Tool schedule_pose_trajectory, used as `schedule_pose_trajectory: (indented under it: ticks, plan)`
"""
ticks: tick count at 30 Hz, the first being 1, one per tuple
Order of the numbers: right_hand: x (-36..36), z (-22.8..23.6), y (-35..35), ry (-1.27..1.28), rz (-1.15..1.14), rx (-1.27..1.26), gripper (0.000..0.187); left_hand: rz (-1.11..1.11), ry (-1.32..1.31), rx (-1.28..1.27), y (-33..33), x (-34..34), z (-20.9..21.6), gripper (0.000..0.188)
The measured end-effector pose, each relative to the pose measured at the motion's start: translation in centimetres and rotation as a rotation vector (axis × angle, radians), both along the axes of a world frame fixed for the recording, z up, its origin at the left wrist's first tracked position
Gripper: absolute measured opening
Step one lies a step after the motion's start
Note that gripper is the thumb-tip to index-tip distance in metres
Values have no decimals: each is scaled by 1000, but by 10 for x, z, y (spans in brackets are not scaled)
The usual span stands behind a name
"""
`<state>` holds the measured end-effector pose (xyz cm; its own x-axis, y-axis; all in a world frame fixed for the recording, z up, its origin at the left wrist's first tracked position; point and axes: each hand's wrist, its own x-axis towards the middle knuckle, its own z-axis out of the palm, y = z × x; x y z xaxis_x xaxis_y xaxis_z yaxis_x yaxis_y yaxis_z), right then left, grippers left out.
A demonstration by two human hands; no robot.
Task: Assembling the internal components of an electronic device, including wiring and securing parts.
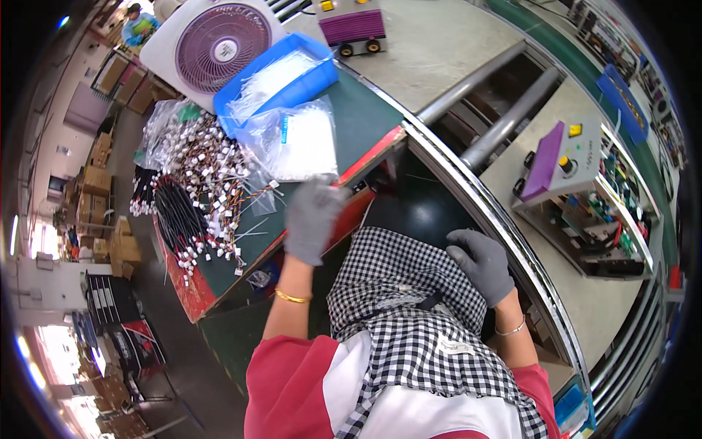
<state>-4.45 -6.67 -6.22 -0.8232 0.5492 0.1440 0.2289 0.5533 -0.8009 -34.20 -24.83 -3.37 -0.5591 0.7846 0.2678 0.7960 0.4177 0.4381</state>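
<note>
My left hand (313, 219), in a grey glove, is over the front edge of the green-topped table, at the lower edge of a clear plastic bag (316, 143) with white contents. Motion blurs its fingers, so I cannot make out whether it grips anything. My right hand (484, 268), gloved in grey too, hovers by my checked apron, beside the conveyor's metal rail; its fingers are loosely bent and apart, with nothing in them. Left of the bag lie a heap of wire harnesses with white connectors (219, 164) and a bundle of black cables (178, 214).
Behind the bag, a blue bin (311, 77) holds white strips, beside a fan (225, 51). On the conveyor at right, a purple-and-white device (545, 164) has its circuitry exposed; another purple-fronted device (352, 28) is farther back. Metal rollers (512, 117) lie between the pallets. A person (137, 25) is far left.
</note>
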Motion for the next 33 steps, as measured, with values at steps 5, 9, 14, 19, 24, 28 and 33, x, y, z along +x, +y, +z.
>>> schedule_pose_trajectory:
  ticks: [5,9,14,19,24,28,33]
  plan:
    - [-2,-12,-9,-91,33,-79,21,612,106,-263,-88,-81,12,40]
    - [0,-17,-15,-127,51,-112,20,607,137,-328,-114,-109,-9,38]
    - [6,-20,-19,-85,57,-90,21,539,191,-198,-112,-108,5,31]
    - [6,-9,-16,-53,25,-155,22,325,284,-6,-58,-41,49,22]
    - [22,0,-11,251,-123,-480,39,-389,-315,65,58,103,26,29]
    - [72,-2,0,495,-369,-746,24,-638,-440,1,123,191,5,23]
    - [148,1,9,407,-754,-306,18,-791,-612,-66,168,232,3,22]
